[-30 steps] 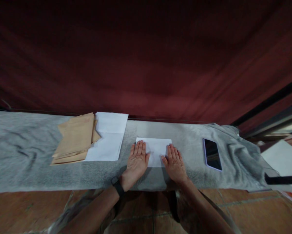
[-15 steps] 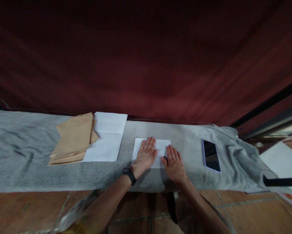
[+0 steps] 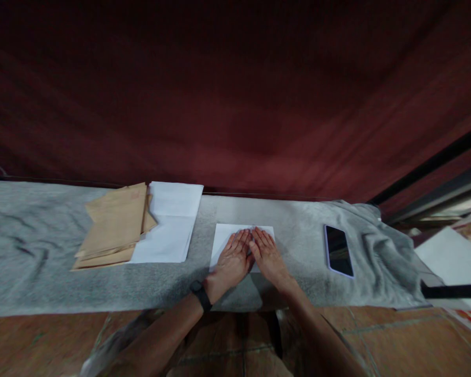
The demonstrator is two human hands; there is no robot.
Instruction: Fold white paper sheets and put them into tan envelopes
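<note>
A folded white sheet of paper (image 3: 221, 238) lies on the grey cloth in front of me. My left hand (image 3: 234, 256), with a black watch (image 3: 201, 296) on its wrist, rests flat and open on the paper's middle. Beside it, palm down with fingers stretched out, my right hand (image 3: 269, 256) presses on the paper's right part. The two hands meet at the thumbs and index fingers. Much of the sheet is hidden under them.
To the left, several brown envelopes (image 3: 115, 222) overlap a stack of white paper (image 3: 172, 230). A phone in a lilac case (image 3: 338, 251) lies to the right on the grey cloth (image 3: 298, 220). Behind hangs a dark red curtain (image 3: 235, 131). Tiled floor (image 3: 396, 335) shows in front.
My left hand has slid from the paper's left edge to its middle. My right hand has moved inward to meet it. Both have stayed flat on the paper.
</note>
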